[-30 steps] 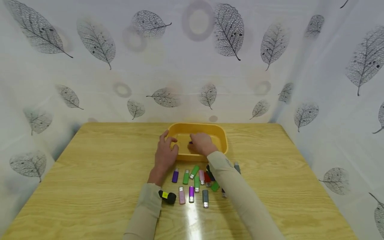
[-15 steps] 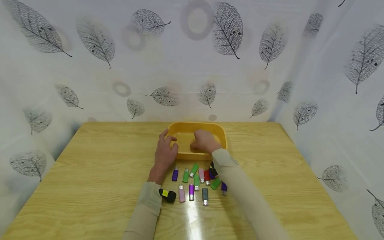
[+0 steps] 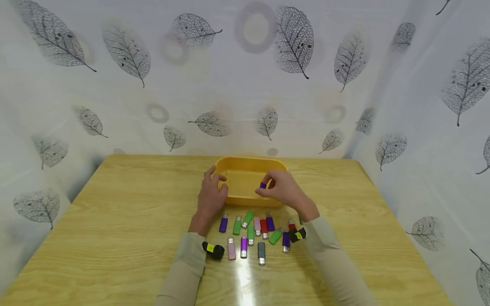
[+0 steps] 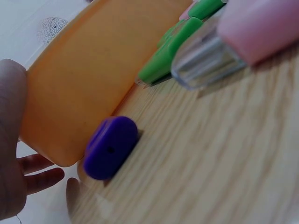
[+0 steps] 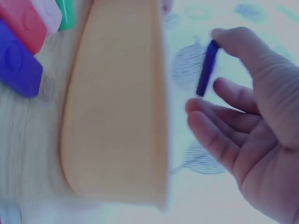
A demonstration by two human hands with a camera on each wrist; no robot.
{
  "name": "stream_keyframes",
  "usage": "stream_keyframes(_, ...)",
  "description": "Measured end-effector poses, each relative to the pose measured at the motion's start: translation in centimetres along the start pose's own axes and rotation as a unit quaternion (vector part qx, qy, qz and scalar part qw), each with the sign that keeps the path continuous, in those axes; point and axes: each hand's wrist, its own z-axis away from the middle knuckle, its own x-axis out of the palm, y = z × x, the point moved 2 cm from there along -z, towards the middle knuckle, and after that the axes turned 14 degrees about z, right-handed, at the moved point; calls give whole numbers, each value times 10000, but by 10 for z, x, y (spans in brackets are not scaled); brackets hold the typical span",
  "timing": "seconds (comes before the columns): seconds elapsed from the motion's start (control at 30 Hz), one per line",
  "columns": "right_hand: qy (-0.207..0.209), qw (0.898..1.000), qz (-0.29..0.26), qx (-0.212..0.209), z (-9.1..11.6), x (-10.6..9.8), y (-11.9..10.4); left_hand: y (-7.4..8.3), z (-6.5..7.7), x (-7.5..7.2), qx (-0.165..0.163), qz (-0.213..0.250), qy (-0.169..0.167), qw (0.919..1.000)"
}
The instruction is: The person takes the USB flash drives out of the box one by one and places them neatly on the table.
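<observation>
My left hand grips the left end of the orange tray, its fingers over the rim. Above the tray's right part, my right hand pinches a purple USB stick between thumb and fingertips. In the right wrist view the stick stands clear of the tray's wall. Only its small purple end shows in the head view. Another purple USB stick lies on the table just in front of the tray, below my left hand.
Several USB sticks lie before the tray, including a green one, a pink one, a red one and a grey one. A leaf-print curtain hangs behind the wooden table.
My right hand has drawn back to the right from low inside the tray, and the pinched purple USB stick shows again. My left hand has stayed on the tray's rim.
</observation>
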Motion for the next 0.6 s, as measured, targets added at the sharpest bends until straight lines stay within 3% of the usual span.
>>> stream_keyframes(0.17, -277, 9974, 646, -155, 35, -12, -3, -2, 0, 0, 199, 12, 76, 9998)
stream_keyframes(0.4, -857, 9923, 890, -55, 69, -19, 5, -3, -4, 0, 390, -82, 272, 9988)
stream_keyframes(0.6, -1443, 9835, 1063, 257, 89, -16, 14, 2, 2, 2, 58, -93, 60, 9999)
